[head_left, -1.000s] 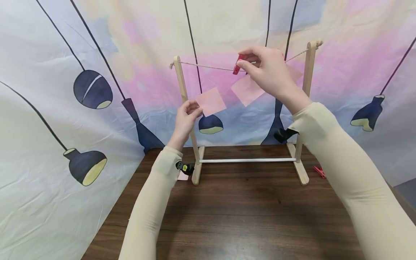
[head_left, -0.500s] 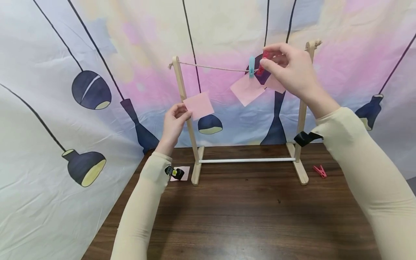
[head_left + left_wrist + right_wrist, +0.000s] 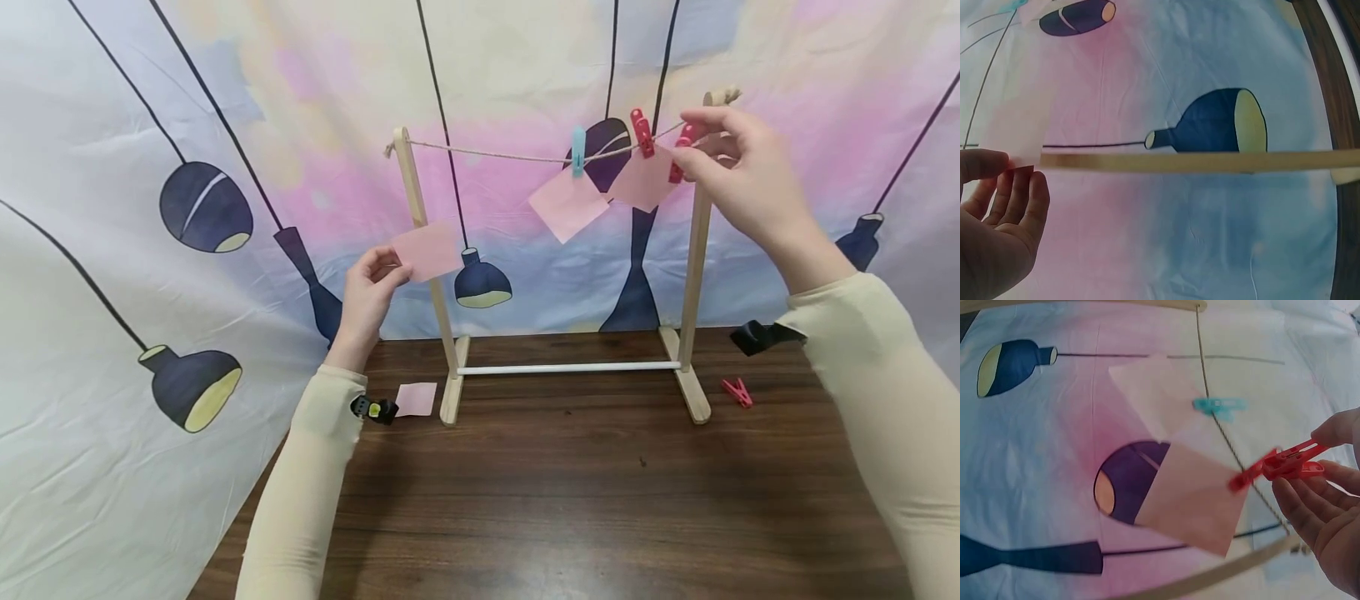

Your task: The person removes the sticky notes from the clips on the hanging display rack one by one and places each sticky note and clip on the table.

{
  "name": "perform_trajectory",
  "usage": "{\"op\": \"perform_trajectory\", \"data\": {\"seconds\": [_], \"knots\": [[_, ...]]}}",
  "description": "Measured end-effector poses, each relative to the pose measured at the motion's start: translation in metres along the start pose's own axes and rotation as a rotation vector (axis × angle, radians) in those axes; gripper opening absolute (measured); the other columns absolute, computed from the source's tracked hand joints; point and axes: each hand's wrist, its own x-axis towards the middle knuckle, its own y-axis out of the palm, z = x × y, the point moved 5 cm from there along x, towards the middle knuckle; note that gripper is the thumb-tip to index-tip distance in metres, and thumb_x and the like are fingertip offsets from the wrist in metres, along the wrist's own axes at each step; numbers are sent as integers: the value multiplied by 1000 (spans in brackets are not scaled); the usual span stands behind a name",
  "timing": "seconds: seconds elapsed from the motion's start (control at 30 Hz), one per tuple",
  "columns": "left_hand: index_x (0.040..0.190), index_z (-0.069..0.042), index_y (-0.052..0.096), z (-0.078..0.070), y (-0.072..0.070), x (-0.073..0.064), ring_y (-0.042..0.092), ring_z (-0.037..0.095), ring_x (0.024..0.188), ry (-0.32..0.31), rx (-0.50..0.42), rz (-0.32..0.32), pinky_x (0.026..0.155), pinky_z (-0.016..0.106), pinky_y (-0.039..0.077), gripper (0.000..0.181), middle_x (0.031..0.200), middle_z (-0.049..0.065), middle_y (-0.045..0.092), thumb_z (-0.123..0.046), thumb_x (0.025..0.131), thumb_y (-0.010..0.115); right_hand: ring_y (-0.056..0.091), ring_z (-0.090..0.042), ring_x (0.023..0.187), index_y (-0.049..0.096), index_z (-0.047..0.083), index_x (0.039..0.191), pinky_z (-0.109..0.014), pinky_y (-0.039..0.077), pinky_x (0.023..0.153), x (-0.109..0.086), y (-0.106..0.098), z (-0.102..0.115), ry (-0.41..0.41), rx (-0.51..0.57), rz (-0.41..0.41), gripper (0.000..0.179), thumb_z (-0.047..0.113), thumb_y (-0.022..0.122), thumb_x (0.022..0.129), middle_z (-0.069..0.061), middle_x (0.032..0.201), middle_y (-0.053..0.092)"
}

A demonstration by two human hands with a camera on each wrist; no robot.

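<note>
My left hand (image 3: 367, 296) pinches the edge of a pink paper square (image 3: 429, 252) in front of the stand's left post. Thumb and fingers of my right hand (image 3: 757, 183) grip a red clothespin (image 3: 1294, 461) near the right end of a twine line (image 3: 495, 155). Just left of it, a second red clothespin (image 3: 642, 133) clips a pink paper square (image 3: 643, 182) to the twine. Beside that hangs another pink square (image 3: 568, 206) by one corner, under a light blue clothespin (image 3: 578, 152).
The twine spans a wooden stand (image 3: 693, 283) with a white crossbar (image 3: 570, 368). On the brown table (image 3: 555, 500) lie a pink paper square (image 3: 416, 399) left of the stand and a pink-red clothespin (image 3: 737, 392) right of it. A fabric backdrop (image 3: 315, 100) with printed lamps hangs behind.
My right hand has moved right along the twine with its red clothespin, uncovering the hanging squares and their clothespins. My left hand has shifted left and down, carrying its paper square.
</note>
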Motion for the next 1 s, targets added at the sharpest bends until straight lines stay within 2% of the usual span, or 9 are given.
{"op": "perform_trajectory", "data": {"seconds": [0.23, 0.43, 0.67, 0.8, 1.0], "knots": [[113, 3, 61, 6, -16, -6, 63, 12, 89, -10, -22, -41, 82, 24, 55, 22, 96, -1, 63, -2, 93, 69, 61, 1, 92, 56, 18, 145, -15, 41, 79, -17, -30, -22, 89, -24, -26, 49, 24, 67, 98, 12, 112, 60], [106, -3, 65, 11, -41, -10, 62, 11, 83, -4, -55, -116, 77, 22, 56, 16, 92, 0, 64, -1, 91, 72, 58, 6, 88, 59, 24, 142, -13, 38, 76, -29, -56, -42, 126, -115, -92, 47, 29, 69, 96, 17, 109, 61], [103, -7, 66, 21, -67, -21, 61, 10, 81, -60, -51, -163, 73, 19, 55, 15, 89, -2, 64, 1, 91, 71, 49, 12, 83, 57, 22, 145, -6, 37, 68, -46, -76, -72, 192, -281, -118, 52, 37, 67, 96, 24, 104, 55], [104, -5, 62, 28, -80, -25, 60, 10, 80, -78, -50, -178, 73, 20, 55, 17, 89, -1, 63, 6, 92, 68, 45, 11, 85, 53, 22, 148, -6, 36, 67, -56, -86, -89, 254, -314, -114, 56, 41, 65, 97, 23, 107, 55], [111, -4, 59, 37, -96, -27, 60, 11, 79, -126, -61, -205, 72, 18, 55, 27, 91, 2, 61, 11, 90, 66, 43, 15, 81, 51, 13, 149, -4, 36, 63, -69, -95, -113, 285, -345, -116, 60, 42, 64, 98, 33, 96, 49]]}}
